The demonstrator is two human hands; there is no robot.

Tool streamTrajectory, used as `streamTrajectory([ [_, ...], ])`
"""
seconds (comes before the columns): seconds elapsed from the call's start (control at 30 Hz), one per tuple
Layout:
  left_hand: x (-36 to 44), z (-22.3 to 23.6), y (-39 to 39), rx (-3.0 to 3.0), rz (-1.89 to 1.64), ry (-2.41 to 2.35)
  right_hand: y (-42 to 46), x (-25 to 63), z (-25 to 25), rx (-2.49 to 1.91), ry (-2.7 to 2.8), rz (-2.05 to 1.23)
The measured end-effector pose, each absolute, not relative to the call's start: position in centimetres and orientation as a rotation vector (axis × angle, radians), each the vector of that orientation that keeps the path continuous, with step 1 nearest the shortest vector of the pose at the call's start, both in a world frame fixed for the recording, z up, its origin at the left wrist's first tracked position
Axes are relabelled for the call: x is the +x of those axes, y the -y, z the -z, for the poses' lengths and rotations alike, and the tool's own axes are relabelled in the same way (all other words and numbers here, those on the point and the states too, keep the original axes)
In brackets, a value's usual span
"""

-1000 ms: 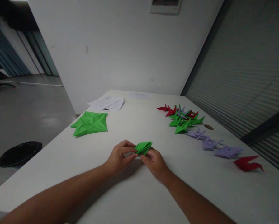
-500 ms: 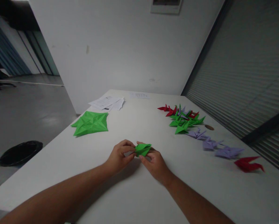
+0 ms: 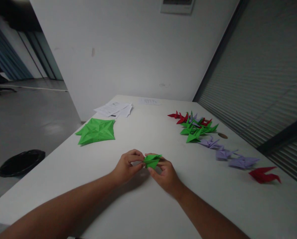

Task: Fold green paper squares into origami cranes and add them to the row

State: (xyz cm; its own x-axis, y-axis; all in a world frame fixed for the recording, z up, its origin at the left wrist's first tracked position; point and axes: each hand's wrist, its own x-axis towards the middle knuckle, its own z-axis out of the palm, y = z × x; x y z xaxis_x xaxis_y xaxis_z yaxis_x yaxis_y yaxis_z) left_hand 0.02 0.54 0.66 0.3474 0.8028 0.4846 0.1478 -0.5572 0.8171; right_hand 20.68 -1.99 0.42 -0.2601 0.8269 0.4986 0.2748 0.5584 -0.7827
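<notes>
A folded green origami paper (image 3: 152, 161) is held between my two hands, just above the white table (image 3: 138, 212). My left hand (image 3: 130, 166) pinches its left end between thumb and fingers. On the other side, my right hand (image 3: 164, 171) grips it with the thumb in front and the fingers behind. The paper shows pointed flaps toward the right; its far side is hidden by my fingers. Creased green sheets (image 3: 97, 131) lie flat at the table's left.
Right of my hands, finished paper cranes stand in a cluster of green (image 3: 194, 134), with purple cranes (image 3: 243, 162) and a red crane (image 3: 264, 175) trailing nearer. White printed papers (image 3: 113, 109) lie at the back left. A black-lined bin (image 3: 21, 162) stands on the floor beyond the left edge.
The green paper has tilted slightly in my fingers, and its flaps look a little more spread. Both hands stay in nearly the same place.
</notes>
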Motion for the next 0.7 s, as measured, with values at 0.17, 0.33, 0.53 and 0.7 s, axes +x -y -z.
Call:
streamTrajectory([
  [0.17,0.0,-0.3,-0.5,1.885,-1.208,-0.816,1.9,20.7,-0.4,-0.899,1.773,-0.728],
  [0.33,0.0,0.5,-0.9,1.765,-1.202,-0.748,1.6,20.8,0.3,-0.905,1.740,-0.736],
  [0.53,0.3,0.5,-1.1,1.491,-1.170,-0.693,1.3,20.7,0.6,-0.944,1.594,-0.915],
  [0.7,0.7,0.2,-0.6,1.288,-1.094,-0.709,1.3,20.6,0.8,-0.991,1.439,-1.019],
])
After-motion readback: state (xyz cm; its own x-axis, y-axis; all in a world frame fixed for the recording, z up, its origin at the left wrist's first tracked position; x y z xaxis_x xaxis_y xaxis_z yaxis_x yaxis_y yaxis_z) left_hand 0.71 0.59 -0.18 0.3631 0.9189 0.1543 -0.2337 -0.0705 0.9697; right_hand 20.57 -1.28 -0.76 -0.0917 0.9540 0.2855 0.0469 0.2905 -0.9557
